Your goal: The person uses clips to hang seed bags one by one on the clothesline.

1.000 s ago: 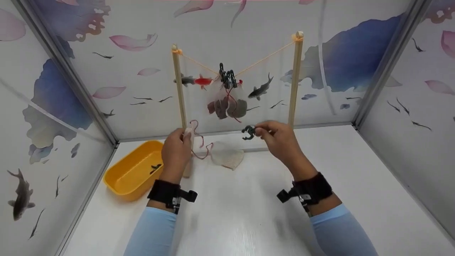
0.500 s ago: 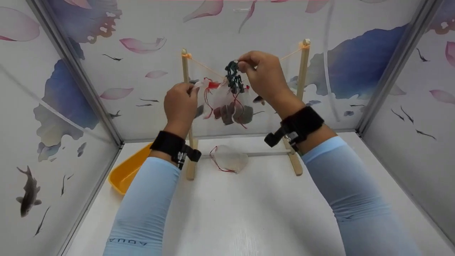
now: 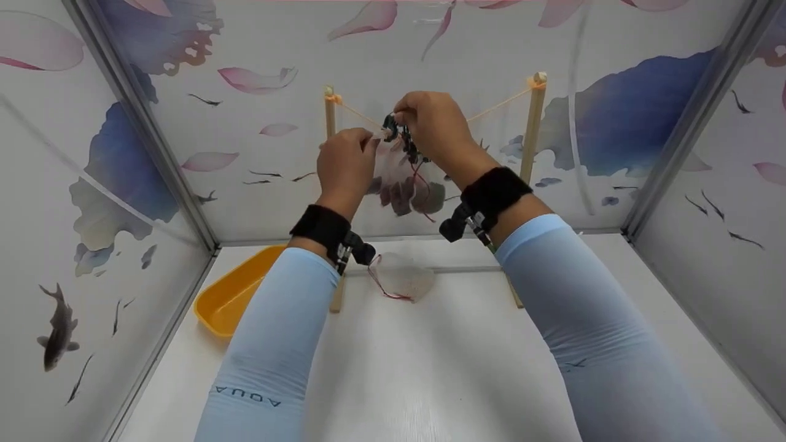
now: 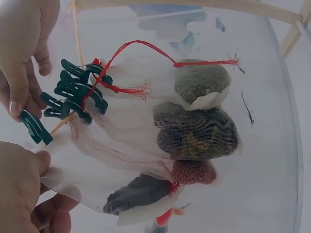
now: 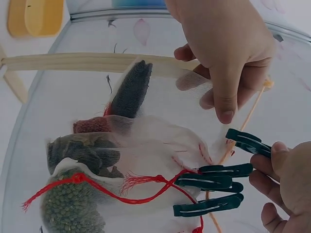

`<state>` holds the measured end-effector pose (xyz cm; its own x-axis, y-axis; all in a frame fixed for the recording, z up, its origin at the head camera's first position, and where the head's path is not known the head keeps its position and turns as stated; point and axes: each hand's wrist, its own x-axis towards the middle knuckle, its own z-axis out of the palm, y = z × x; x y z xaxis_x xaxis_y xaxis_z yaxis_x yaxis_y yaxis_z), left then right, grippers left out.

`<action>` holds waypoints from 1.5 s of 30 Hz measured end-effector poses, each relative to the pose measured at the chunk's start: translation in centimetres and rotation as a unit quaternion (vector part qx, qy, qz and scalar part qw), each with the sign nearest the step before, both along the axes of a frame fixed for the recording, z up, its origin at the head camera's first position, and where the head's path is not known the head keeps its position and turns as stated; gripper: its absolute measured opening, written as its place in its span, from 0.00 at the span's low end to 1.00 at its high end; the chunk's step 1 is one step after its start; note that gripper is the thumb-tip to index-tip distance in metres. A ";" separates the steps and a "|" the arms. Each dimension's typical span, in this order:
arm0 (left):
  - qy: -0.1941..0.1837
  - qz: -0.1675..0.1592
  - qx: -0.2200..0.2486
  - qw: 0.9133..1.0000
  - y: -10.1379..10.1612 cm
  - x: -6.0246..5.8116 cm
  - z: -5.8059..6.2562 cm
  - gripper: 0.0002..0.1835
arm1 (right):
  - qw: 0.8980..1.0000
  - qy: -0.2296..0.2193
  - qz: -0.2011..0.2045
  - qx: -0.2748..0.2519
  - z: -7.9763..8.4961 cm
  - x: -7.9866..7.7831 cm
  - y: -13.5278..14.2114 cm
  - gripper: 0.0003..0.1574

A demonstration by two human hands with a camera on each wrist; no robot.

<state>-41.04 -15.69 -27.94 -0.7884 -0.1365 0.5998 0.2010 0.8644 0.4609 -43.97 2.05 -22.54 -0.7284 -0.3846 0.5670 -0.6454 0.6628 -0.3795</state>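
Note:
My left hand (image 3: 346, 162) pinches the top of a white mesh bag (image 4: 73, 170) with dark contents, holding it up against the sagging orange string (image 3: 500, 107). My right hand (image 3: 436, 126) pinches a dark green clip (image 5: 249, 142) between thumb and fingers. In the left wrist view the clip's tip is at the string, beside the bag's top edge; whether it grips the cloth I cannot tell. Several more green clips (image 4: 70, 94) on the string bear mesh bags with red drawstrings. Among their contents are green beans (image 5: 70, 201), dark pieces (image 4: 197, 131) and small red beans (image 4: 194, 172).
Wooden posts, left (image 3: 330, 113) and right (image 3: 533, 132), bear the string. A flat mesh bag (image 3: 408, 276) with a red cord lies on the white table (image 3: 393, 368) below. Left of my left arm stands a yellow tub (image 3: 209, 322). Printed panels (image 3: 258, 184) enclose the back and sides.
Both hands have risen from low between the posts to the string, the left with the filled mesh bag, the right with the clip. In the last half second the left has moved right, nearer the clips.

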 end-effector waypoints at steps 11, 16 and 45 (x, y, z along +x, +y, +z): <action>-0.023 -0.035 0.062 0.997 -0.5 0.5 -1.5 0.17 | 0.993 -0.095 0.024 0.064 -1.1 0.4 0.6 0.32; -0.011 -0.059 0.119 0.991 -2.0 1.8 -4.4 0.17 | 0.999 -0.036 0.039 0.004 -2.7 1.7 3.1 0.27; -0.317 0.098 -0.009 0.943 -15.7 9.5 -24.6 0.33 | 0.953 -0.291 -0.087 0.008 -31.0 5.4 21.4 0.21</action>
<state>-31.59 -31.35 -52.58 -0.9502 -0.3110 0.0190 -0.2748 0.8654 0.4190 -38.58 23.48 -53.50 -0.9714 -0.2335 0.0420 -0.2073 0.7493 -0.6289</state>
